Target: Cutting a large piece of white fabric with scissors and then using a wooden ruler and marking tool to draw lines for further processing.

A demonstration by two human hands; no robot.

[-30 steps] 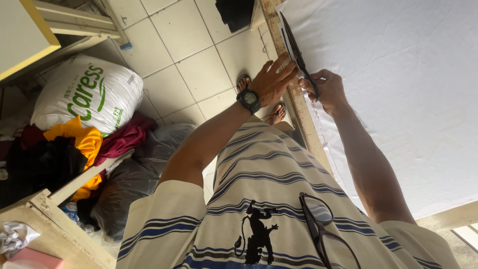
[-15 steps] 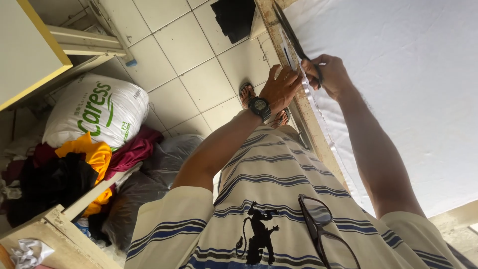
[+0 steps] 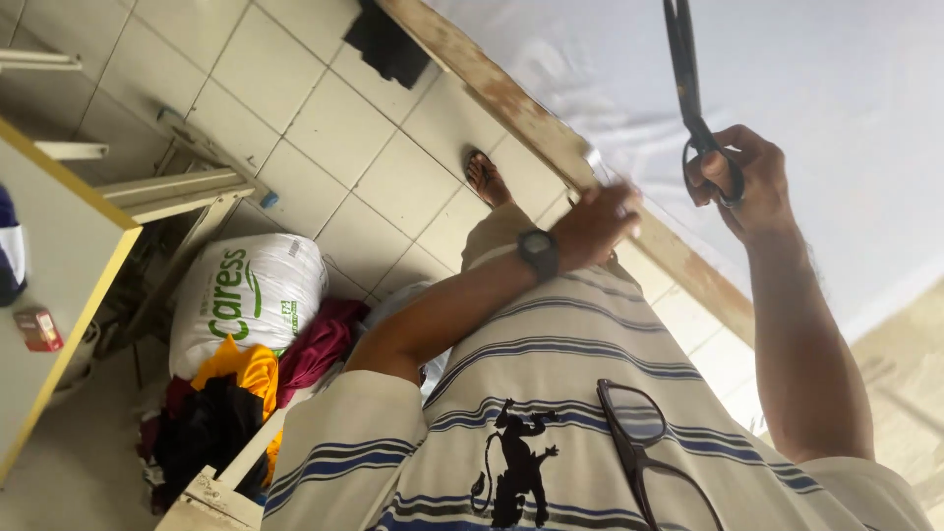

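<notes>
My right hand (image 3: 739,182) is shut on the loop handles of long black scissors (image 3: 682,69), whose closed blades point away from me over a white fabric (image 3: 816,88) spread on a table. My left hand (image 3: 602,221), with a dark wristwatch (image 3: 538,252) on it, grips the fabric's near edge where it meets the worn wooden table edge (image 3: 501,93). The two hands are a short way apart.
Below lies a tiled floor (image 3: 334,128) with my sandalled foot (image 3: 487,177) and a black cloth (image 3: 388,44). At the left are a white sack with green print (image 3: 251,295), a pile of yellow, maroon and black clothes (image 3: 246,383), and a yellow-edged tabletop (image 3: 59,295). Glasses (image 3: 644,447) hang on my striped shirt.
My right hand has carried the scissors away from the table edge and out over the fabric, apart from my left hand. The left hand stays at the fabric's edge. The view has shifted.
</notes>
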